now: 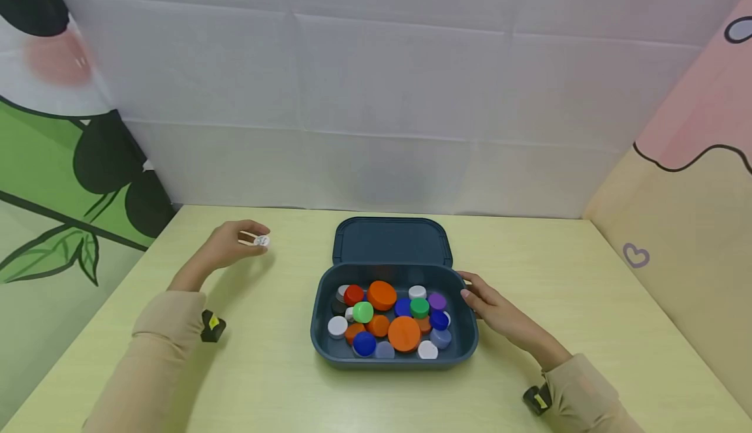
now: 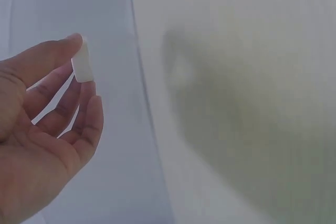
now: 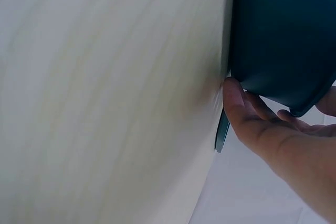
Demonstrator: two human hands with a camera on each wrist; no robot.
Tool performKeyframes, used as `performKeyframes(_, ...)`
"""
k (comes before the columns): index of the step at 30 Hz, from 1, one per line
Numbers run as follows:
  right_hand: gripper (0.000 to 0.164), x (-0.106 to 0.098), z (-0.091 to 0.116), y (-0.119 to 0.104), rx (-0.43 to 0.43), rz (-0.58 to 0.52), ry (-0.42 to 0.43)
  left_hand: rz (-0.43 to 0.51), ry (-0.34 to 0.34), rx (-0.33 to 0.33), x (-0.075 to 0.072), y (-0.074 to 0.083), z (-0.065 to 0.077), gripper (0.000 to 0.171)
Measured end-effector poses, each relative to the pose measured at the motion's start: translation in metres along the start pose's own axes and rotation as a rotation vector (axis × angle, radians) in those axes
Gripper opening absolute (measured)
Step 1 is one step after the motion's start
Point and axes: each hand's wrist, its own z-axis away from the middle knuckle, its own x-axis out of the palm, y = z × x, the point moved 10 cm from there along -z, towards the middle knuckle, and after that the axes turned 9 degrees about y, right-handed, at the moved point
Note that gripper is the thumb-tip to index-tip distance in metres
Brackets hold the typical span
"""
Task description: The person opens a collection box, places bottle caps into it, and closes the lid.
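Note:
At the left of the head view, my left hand [image 1: 230, 245] pinches a small white bottle cap [image 1: 262, 241] above the table, thumb on one side and fingertips on the other. Dark marks show on the cap's face; the left wrist view has the same cap [image 2: 82, 64] nearly edge-on. A dark blue box [image 1: 395, 363] holds several bottle caps in orange, white, blue, green, purple and red. My right hand [image 1: 499, 309] holds the box's right side, thumb at the rim. Seen from the right wrist, its fingers [image 3: 239, 106] lie against the outer wall.
Behind the box its dark blue lid [image 1: 392, 240] lies on the pale yellow table [image 1: 264, 354]. A white sheet [image 1: 382, 93] closes off the back, and printed panels stand at the left [image 1: 53, 178] and right [image 1: 693, 224].

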Motion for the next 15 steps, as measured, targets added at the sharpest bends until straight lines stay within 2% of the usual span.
performKeyframes(7,0.049,0.0,0.001,0.0,-0.008,0.002,0.002,0.04,-0.012,0.095,0.007,0.05,0.005,0.037)
performKeyframes(15,0.049,0.0,0.0,0.0,-0.014,0.012,0.002,0.059,-0.08,0.259,0.034,0.113,0.025,0.034)
